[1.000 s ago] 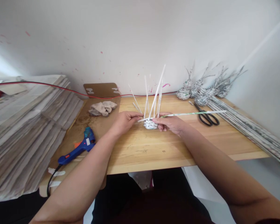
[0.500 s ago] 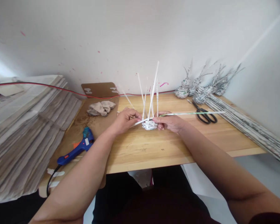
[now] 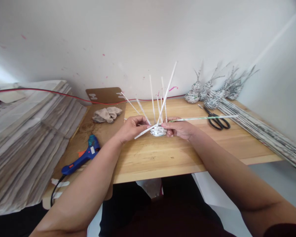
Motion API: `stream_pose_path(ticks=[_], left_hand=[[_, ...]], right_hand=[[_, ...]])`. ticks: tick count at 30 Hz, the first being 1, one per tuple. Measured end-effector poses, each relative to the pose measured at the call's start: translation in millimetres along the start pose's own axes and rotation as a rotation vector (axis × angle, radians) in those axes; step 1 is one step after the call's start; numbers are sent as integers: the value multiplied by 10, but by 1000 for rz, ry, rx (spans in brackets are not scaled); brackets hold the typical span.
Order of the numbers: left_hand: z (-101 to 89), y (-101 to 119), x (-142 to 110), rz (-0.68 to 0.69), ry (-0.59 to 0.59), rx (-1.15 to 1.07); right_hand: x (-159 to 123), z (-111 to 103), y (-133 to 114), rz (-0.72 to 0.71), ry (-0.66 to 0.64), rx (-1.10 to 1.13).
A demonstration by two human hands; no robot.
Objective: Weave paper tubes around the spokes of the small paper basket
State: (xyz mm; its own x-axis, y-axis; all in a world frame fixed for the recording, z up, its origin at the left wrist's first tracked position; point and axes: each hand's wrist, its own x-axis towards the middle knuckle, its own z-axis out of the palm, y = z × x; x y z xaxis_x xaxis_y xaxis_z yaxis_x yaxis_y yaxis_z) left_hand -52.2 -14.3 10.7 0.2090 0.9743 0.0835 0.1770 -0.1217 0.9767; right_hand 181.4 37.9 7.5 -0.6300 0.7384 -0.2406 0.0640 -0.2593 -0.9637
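A small round basket (image 3: 158, 131) woven from rolled paper strips stands on the wooden table between my hands. Several white paper stakes (image 3: 152, 95) rise from it, spreading out at the top. My right hand (image 3: 177, 128) grips the basket's right side, thumb at the rim. A long paper strip (image 3: 202, 118) runs out to the right above that hand. On the left, my left hand (image 3: 135, 127) is closed at the rim, thumb and finger pinching a paper stake by the weave. Below those fingers one loose strip end (image 3: 141, 134) points down and left.
Black-handled scissors (image 3: 218, 122) lie at right, near long rolled paper sticks (image 3: 261, 136). Several woven gourd shapes (image 3: 193, 93) stand at the back right. At left are a blue glue gun (image 3: 81, 158), a crumpled cloth (image 3: 107, 114) and stacked newspapers (image 3: 34, 141). A red-black cord (image 3: 74, 95) crosses the back.
The stakes have shifted: the tall front one leans further right, and others spread to the left. More of the loose strip end shows below my left hand. My right hand keeps its place.
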Motion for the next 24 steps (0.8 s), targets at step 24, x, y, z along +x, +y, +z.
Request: stream_pose_path(ticks=[24], left_hand=[[76,125,-109,506,313,560]], right_hand=[[-43,33,-8,-58,-6,-108]])
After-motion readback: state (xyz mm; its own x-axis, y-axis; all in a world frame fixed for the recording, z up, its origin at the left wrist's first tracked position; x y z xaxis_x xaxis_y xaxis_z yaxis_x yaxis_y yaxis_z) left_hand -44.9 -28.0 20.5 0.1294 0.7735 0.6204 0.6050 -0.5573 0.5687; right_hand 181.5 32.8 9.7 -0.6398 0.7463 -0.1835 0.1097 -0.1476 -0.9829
